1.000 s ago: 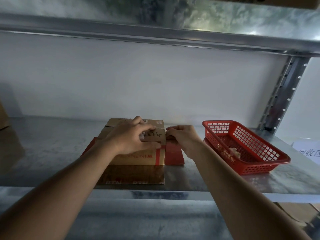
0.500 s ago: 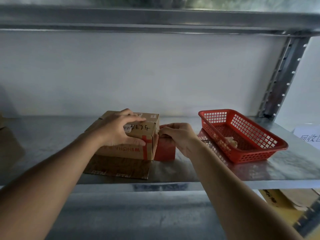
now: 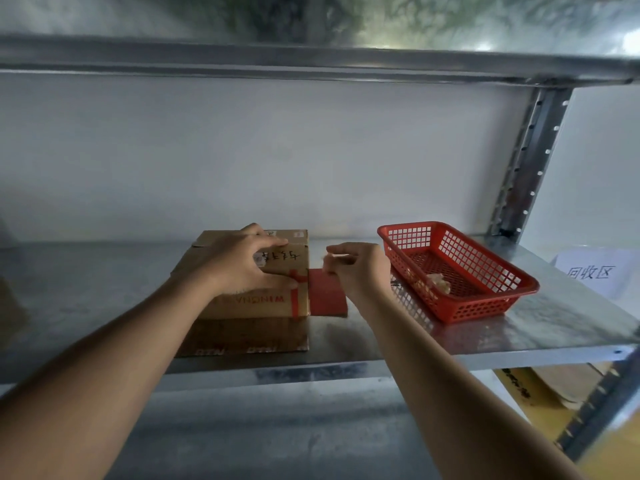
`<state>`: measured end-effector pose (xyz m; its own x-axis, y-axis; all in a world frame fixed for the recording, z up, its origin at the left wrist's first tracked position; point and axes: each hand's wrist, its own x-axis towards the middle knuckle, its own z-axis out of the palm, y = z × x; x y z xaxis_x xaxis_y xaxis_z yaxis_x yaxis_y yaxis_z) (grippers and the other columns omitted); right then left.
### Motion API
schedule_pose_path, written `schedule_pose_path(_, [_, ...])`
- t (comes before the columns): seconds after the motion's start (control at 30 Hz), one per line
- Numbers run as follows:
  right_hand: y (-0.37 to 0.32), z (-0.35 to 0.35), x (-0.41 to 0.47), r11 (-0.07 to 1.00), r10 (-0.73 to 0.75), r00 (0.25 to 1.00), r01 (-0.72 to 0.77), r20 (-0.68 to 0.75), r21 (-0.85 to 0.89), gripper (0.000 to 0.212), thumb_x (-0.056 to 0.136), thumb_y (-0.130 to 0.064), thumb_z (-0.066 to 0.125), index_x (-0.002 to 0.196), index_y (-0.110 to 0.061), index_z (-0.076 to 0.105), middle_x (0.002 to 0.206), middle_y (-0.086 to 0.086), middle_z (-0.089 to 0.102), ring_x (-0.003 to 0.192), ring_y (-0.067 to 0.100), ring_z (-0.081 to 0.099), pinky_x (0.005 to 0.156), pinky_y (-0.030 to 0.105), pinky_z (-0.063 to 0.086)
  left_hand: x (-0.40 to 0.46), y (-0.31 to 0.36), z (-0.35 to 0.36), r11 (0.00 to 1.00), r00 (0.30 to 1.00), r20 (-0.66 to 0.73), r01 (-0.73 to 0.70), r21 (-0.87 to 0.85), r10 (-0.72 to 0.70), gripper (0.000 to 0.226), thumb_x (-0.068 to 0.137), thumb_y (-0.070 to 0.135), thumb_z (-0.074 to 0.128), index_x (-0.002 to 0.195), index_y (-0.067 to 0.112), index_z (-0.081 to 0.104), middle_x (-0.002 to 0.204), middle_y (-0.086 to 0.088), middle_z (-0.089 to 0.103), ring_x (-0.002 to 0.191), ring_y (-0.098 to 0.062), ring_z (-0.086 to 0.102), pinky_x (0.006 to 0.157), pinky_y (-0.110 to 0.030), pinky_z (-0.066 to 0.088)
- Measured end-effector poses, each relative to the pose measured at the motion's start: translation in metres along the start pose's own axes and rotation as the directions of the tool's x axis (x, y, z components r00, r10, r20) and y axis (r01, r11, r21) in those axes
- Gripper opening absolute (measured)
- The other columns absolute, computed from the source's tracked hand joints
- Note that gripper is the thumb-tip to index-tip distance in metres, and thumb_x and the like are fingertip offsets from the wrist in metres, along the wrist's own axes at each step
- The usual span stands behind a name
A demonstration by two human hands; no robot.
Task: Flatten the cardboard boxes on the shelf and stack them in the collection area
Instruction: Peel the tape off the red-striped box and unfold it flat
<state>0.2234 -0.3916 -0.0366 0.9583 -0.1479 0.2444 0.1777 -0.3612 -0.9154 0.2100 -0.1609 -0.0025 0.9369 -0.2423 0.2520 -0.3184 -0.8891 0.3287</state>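
A brown cardboard box stands on the metal shelf, left of a red basket. The box's top is clasped by the left hand, fingers and thumb curled over its near edge. Just right of the box, something small and blurred is pinched by the right hand, above a red flap. A paper label lies at the far right.

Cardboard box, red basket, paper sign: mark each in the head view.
cardboard box (image 3: 277, 303), head view, front face near the print.
red basket (image 3: 485, 308), head view, front wall.
paper sign (image 3: 588, 271), head view, printed characters.
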Motion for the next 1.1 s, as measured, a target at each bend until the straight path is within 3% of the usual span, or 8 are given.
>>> schedule_pose_path(0.17, [-0.016, -0.011, -0.001, 0.947, -0.211, 0.976, 0.189, -0.059, -0.26, 0.012, 0.098, -0.013, 0.07, 0.1, -0.013, 0.082, 0.098, 0.003, 0.08, 0.086, 0.016, 0.071, 0.07, 0.028, 0.056, 0.01, 0.042, 0.013, 0.992, 1.0, -0.028, 0.008, 0.122, -0.005, 0.106, 0.046, 0.108, 0.051, 0.135, 0.051, 0.057, 0.104, 0.021, 0.049, 0.087, -0.005, 0.056, 0.069, -0.029, 0.055])
schedule_pose_path(0.3, [-0.018, -0.036, -0.002, 0.909, -0.273, 0.96, 0.235, -0.065, -0.343, 0.036, 0.094, -0.009, 0.073, 0.129, -0.015, 0.07, 0.103, 0.008, 0.078, 0.089, 0.019, 0.072, 0.079, 0.03, 0.06, 0.011, 0.072, 0.021, 0.978, 1.0, -0.003, 0.018, 0.206, -0.018, 0.093, 0.052, 0.102, 0.054, 0.13, 0.052, 0.059, 0.104, 0.018, 0.051, 0.086, -0.008, 0.058, 0.071, -0.031, 0.057])
schedule_pose_path(0.37, [-0.014, -0.053, 0.002, 0.906, -0.294, 0.953, 0.252, -0.076, -0.34, 0.037, 0.092, -0.007, 0.075, 0.127, -0.015, 0.066, 0.094, 0.005, 0.076, 0.081, 0.018, 0.07, 0.072, 0.036, 0.062, 0.012, 0.089, 0.024, 0.971, 1.0, -0.004, 0.03, 0.236, -0.03, 0.09, 0.055, 0.1, 0.055, 0.13, 0.052, 0.058, 0.106, 0.015, 0.052, 0.09, -0.011, 0.059, 0.076, -0.033, 0.058])
schedule_pose_path(0.5, [-0.004, -0.091, 0.013, 0.871, -0.337, 0.938, 0.28, -0.076, -0.404, 0.02, 0.092, -0.003, 0.07, 0.107, -0.012, 0.079, 0.099, 0.004, 0.079, 0.08, 0.013, 0.068, 0.052, 0.006, 0.041, 0.016, 0.122, 0.034, 0.966, 0.998, -0.026, 0.055, 0.254, -0.05, 0.084, 0.06, 0.097, 0.06, 0.13, 0.049, 0.06, 0.107, 0.013, 0.054, 0.091, -0.013, 0.061, 0.076, -0.033, 0.058])
schedule_pose_path(0.6, [0.004, -0.116, 0.02, 0.867, -0.332, 0.942, 0.282, -0.054, -0.411, 0.023, 0.093, 0.001, 0.068, 0.107, -0.012, 0.081, 0.102, 0.004, 0.079, 0.081, 0.016, 0.072, 0.056, 0.01, 0.044, 0.021, 0.145, 0.045, 0.967, 0.997, -0.041, 0.076, 0.245, -0.068, 0.082, 0.061, 0.096, 0.061, 0.128, 0.048, 0.061, 0.105, 0.014, 0.053, 0.09, -0.012, 0.06, 0.077, -0.035, 0.058])
schedule_pose_path(0.77, [0.031, -0.148, 0.038, 0.807, -0.261, 0.965, 0.226, 0.013, -0.545, 0.017, 0.096, 0.002, 0.063, 0.097, -0.007, 0.078, 0.082, 0.006, 0.07, 0.061, 0.012, 0.06, 0.048, 0.021, 0.046, 0.023, 0.171, 0.059, 0.959, 0.988, -0.077, 0.147, 0.244, -0.132, 0.089, 0.057, 0.099, 0.06, 0.13, 0.048, 0.06, 0.103, 0.014, 0.052, 0.086, -0.01, 0.057, 0.072, -0.033, 0.056])
schedule_pose_path(0.9, [0.044, -0.158, 0.047, 0.709, -0.16, 0.974, 0.225, 0.158, -0.669, 0.01, 0.09, -0.004, 0.076, 0.099, -0.005, 0.075, 0.091, 0.01, 0.071, 0.075, 0.021, 0.067, 0.065, 0.033, 0.061, 0.019, 0.173, 0.063, 0.965, 0.98, -0.029, 0.2, 0.168, -0.198, 0.097, 0.058, 0.097, 0.064, 0.14, 0.046, 0.055, 0.121, 0.01, 0.056, 0.106, -0.018, 0.058, 0.087, -0.042, 0.056])
schedule_pose_path(1.1, [0.052, -0.166, 0.062, 0.718, 0.018, 0.944, 0.217, 0.329, -0.662, 0.014, 0.086, -0.01, 0.082, 0.098, -0.015, 0.079, 0.089, 0.0, 0.072, 0.071, 0.012, 0.065, 0.054, 0.022, 0.05, 0.023, 0.18, 0.064, 0.965, 0.967, 0.031, 0.248, 0.085, -0.251, 0.093, 0.066, 0.08, 0.078, 0.143, 0.033, 0.057, 0.144, 0.002, 0.059, 0.127, -0.024, 0.058, 0.098, -0.042, 0.051])
